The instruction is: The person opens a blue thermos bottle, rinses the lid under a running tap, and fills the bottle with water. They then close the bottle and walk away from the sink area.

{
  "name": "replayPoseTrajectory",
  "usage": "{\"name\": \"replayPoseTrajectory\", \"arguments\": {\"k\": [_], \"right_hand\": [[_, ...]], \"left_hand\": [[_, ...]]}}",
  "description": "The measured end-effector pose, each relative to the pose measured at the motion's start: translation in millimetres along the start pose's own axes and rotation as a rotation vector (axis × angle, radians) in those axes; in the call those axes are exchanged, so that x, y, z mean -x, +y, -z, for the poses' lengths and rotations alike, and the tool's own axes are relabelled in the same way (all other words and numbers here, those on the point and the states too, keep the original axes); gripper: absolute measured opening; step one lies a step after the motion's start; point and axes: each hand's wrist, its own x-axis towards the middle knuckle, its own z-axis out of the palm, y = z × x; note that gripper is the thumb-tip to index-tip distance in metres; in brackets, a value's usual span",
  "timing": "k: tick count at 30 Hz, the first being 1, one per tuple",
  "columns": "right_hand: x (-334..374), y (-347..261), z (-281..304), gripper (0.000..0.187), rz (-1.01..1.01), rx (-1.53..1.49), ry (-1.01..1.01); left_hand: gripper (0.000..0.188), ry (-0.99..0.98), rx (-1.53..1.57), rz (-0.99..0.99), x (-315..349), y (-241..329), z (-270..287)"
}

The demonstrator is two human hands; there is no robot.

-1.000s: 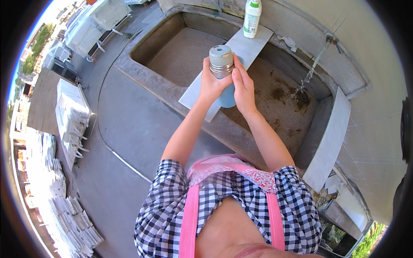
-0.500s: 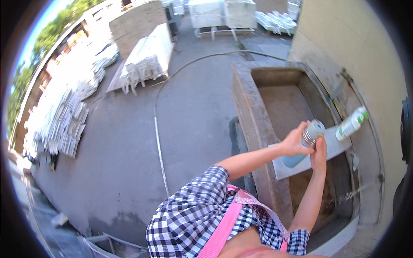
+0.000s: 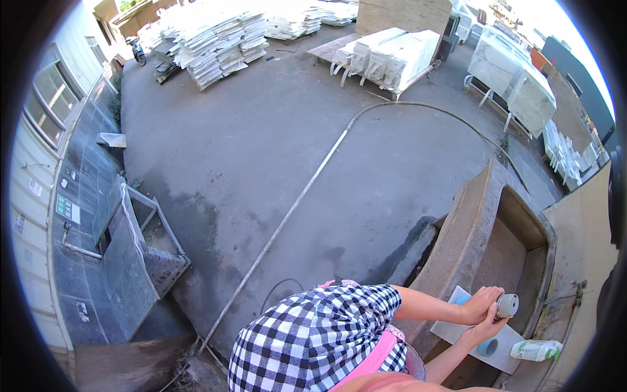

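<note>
Both my hands are closed around a flask-like cylinder (image 3: 507,306) with a round grey top, held over the stone sink. My left hand (image 3: 480,306) grips it from the far side, and my right hand (image 3: 485,328) from the near side. Most of its body is hidden by the fingers. Below my hands a pale board (image 3: 450,332) lies across the sink (image 3: 471,225). A light-blue round piece (image 3: 486,347) rests on the board by my right wrist. On the board's right end lies a white and green bottle (image 3: 535,350) on its side.
A long hose (image 3: 287,225) runs over the concrete floor and curves toward the sink. Stacked pale slabs (image 3: 219,49) and a loaded pallet (image 3: 395,59) stand at the back. A second trough (image 3: 153,235) is at the left by the building. A wall (image 3: 591,215) rises right of the sink.
My view has swung left, so the sink and hands now appear lower right and the left building shows. Both hands stay on the cylinder. The light-blue round piece is now visible on the board.
</note>
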Motion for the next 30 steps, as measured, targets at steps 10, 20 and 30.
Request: {"name": "replayPoseTrajectory", "arguments": {"k": [10, 20, 30], "right_hand": [[-36, 7, 79, 0.091, -0.224, -0.170, -0.713], [-12, 8, 38, 0.063, -0.075, -0.043, -0.446], [22, 21, 11, 0.046, 0.193, 0.182, -0.037]], "left_hand": [[0.079, -0.715, 0.343, 0.120, -18, -7, 21], [0.079, -0.722, 0.187, 0.143, -24, -5, 42], [0.057, -0.283, 0.065, 0.076, 14, 7, 31]]}}
